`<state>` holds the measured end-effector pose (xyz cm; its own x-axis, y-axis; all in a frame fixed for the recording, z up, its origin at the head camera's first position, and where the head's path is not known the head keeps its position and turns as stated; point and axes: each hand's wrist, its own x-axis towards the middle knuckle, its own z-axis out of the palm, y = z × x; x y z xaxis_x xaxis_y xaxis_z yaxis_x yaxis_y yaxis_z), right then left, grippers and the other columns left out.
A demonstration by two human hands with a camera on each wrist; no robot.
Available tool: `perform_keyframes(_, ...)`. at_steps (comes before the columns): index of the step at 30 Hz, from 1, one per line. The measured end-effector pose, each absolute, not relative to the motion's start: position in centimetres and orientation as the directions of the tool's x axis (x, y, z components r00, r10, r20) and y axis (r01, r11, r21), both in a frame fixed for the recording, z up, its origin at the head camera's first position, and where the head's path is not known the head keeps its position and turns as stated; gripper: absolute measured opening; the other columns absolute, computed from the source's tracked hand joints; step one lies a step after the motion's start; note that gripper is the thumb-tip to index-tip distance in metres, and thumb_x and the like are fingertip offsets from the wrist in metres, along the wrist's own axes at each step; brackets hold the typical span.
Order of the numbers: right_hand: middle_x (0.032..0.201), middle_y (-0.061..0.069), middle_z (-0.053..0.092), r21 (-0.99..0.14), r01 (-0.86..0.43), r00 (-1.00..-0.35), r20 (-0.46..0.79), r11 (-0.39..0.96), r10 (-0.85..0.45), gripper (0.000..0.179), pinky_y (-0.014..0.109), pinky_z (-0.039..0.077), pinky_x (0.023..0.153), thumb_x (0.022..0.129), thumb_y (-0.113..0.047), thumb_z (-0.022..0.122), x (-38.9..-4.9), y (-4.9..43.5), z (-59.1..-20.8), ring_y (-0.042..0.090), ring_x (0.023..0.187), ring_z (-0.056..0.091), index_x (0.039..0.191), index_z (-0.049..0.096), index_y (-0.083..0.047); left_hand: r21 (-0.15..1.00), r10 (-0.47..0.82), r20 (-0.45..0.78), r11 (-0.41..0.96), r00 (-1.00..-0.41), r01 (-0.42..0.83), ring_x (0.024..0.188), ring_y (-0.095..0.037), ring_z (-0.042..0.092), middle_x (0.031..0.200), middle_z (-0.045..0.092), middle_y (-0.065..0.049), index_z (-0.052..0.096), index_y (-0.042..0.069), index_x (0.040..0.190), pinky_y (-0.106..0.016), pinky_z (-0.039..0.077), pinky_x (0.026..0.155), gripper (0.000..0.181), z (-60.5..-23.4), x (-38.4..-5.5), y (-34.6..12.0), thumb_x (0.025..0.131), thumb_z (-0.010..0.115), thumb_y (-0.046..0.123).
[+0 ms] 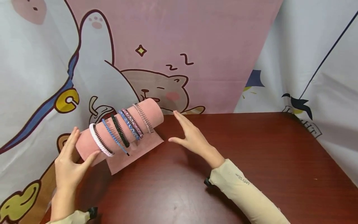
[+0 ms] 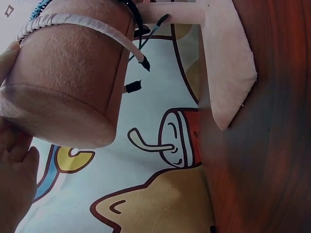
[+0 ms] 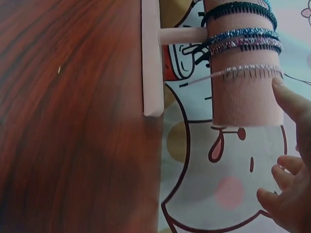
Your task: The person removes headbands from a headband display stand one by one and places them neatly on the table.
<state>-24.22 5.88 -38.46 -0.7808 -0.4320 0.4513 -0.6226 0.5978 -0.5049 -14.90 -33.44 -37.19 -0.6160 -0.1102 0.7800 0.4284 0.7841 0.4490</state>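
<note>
A pink padded headband stand [image 1: 155, 115] leans across the left of the table in the head view, with several toothed headbands round its roll. They include a white headband [image 1: 98, 141], a thin blue headband [image 1: 113, 135], a black headband [image 1: 120, 130], a blue glitter headband [image 1: 128, 124] and a light pink headband [image 1: 144, 118]. My left hand [image 1: 68, 168] is at the roll's near left end, fingers fairly straight and thumb along its front. Fingers spread and holding nothing, my right hand [image 1: 193, 138] is off the roll's right end.
Below the roll, the stand's flat pink base [image 1: 137, 158] meets the dark red-brown wooden table [image 1: 251, 149]. Behind, a cartoon-printed cloth [image 1: 218, 46] hangs along the table's back edge and both sides. Black straps are at both cuffs.
</note>
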Motion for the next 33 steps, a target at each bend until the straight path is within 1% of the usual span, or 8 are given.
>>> perform_keyframes(5, 0.163, -0.001, 0.034, -0.551, -0.603, -0.797, 0.453, 0.577, -0.4, 0.091, 0.044, 0.037, 0.118, 0.086, -0.042, 0.076, -24.2, 4.8, -38.6, 0.02, 0.148, 0.037, 0.159, 0.026, -0.019, 0.46, -0.121, 0.768, 0.787, -0.629, 0.411, 0.142, 0.003, 0.04, 0.153, 0.049, -0.005, 0.05, 0.022, 0.148, -0.008, 0.026, 0.113, 0.087, -37.3, -14.9, -33.2, 0.076, 0.075, 0.064)
perform_keyframes(9, 0.155, 0.003, 0.046, -0.613, -0.584, -0.811, 0.462, 0.532, -0.359, 0.081, 0.043, 0.043, 0.113, 0.087, -0.036, 0.077, -24.3, 4.0, -38.8, 0.021, 0.142, 0.046, 0.154, 0.037, -0.015, 0.467, -0.122, 0.764, 0.782, -0.634, 0.413, 0.142, 0.003, 0.04, 0.154, 0.048, -0.002, 0.049, 0.023, 0.148, -0.008, 0.026, 0.113, 0.085, -37.3, -15.1, -33.1, 0.076, 0.08, 0.056)
perform_keyframes(13, 0.145, 0.009, 0.056, -0.678, -0.583, -0.812, 0.478, 0.448, -0.334, 0.07, 0.041, 0.048, 0.108, 0.086, -0.027, 0.078, -24.6, 3.3, -39.3, 0.023, 0.135, 0.054, 0.145, 0.046, -0.007, 0.469, -0.126, 0.773, 0.773, -0.622, 0.427, 0.141, 0.001, 0.042, 0.152, 0.05, -0.003, 0.052, 0.021, 0.146, -0.008, 0.028, 0.112, 0.085, -37.3, -15.4, -32.8, 0.073, 0.085, 0.05)
perform_keyframes(15, 0.14, 0.012, 0.06, -0.715, -0.578, -0.815, 0.485, 0.394, -0.316, 0.064, 0.04, 0.05, 0.106, 0.086, -0.023, 0.078, -24.8, 2.9, -39.6, 0.024, 0.13, 0.058, 0.14, 0.05, -0.004, 0.469, -0.123, 0.773, 0.772, -0.623, 0.429, 0.141, 0.001, 0.042, 0.152, 0.05, -0.003, 0.052, 0.02, 0.146, -0.009, 0.028, 0.113, 0.086, -37.3, -15.6, -32.7, 0.073, 0.084, 0.052)
perform_keyframes(18, 0.13, 0.015, 0.066, -0.775, -0.552, -0.832, 0.483, 0.309, -0.274, 0.053, 0.041, 0.053, 0.102, 0.085, -0.017, 0.078, -25.1, 2.3, -40.2, 0.026, 0.123, 0.064, 0.132, 0.057, -0.001, 0.472, -0.122, 0.764, 0.775, -0.634, 0.42, 0.142, -0.003, 0.043, 0.152, 0.05, -0.003, 0.053, 0.019, 0.146, -0.01, 0.028, 0.113, 0.086, -37.1, -16.2, -32.2, 0.071, 0.088, 0.044)
perform_keyframes(24, 0.118, 0.021, 0.069, -0.871, -0.463, -0.882, 0.435, 0.163, -0.181, 0.038, 0.045, 0.057, 0.094, 0.086, -0.01, 0.077, -25.5, 0.8, -41.3, 0.033, 0.111, 0.069, 0.118, 0.062, 0.003, 0.465, -0.1, 0.739, 0.792, -0.666, 0.396, 0.142, -0.02, 0.047, 0.154, 0.049, 0.001, 0.051, 0.021, 0.147, -0.013, 0.03, 0.115, 0.092, -36.7, -18.0, -31.4, 0.065, 0.092, 0.02)
perform_keyframes(29, 0.116, 0.026, 0.069, -0.91, -0.405, -0.912, 0.396, 0.085, -0.105, 0.034, 0.047, 0.057, 0.093, 0.085, -0.008, 0.077, -26.0, -0.1, -42.1, 0.038, 0.108, 0.07, 0.114, 0.065, 0.005, 0.469, -0.096, 0.733, 0.788, -0.673, 0.399, 0.141, -0.025, 0.049, 0.154, 0.048, 0.003, 0.052, 0.024, 0.147, -0.017, 0.033, 0.115, 0.093, -36.9, -19.3, -31.1, 0.063, 0.093, 0.018)
perform_keyframes(33, 0.114, 0.025, 0.07, -0.917, -0.389, -0.921, 0.387, 0.081, -0.042, 0.032, 0.052, 0.055, 0.093, 0.085, -0.009, 0.077, -26.7, -0.9, -42.7, 0.037, 0.105, 0.071, 0.112, 0.066, 0.004, 0.477, -0.095, 0.745, 0.768, -0.66, 0.428, 0.14, -0.026, 0.05, 0.152, 0.051, 0.003, 0.054, 0.024, 0.145, -0.023, 0.033, 0.118, 0.09, -37.1, -20.2, -31.4, 0.063, 0.093, 0.021)
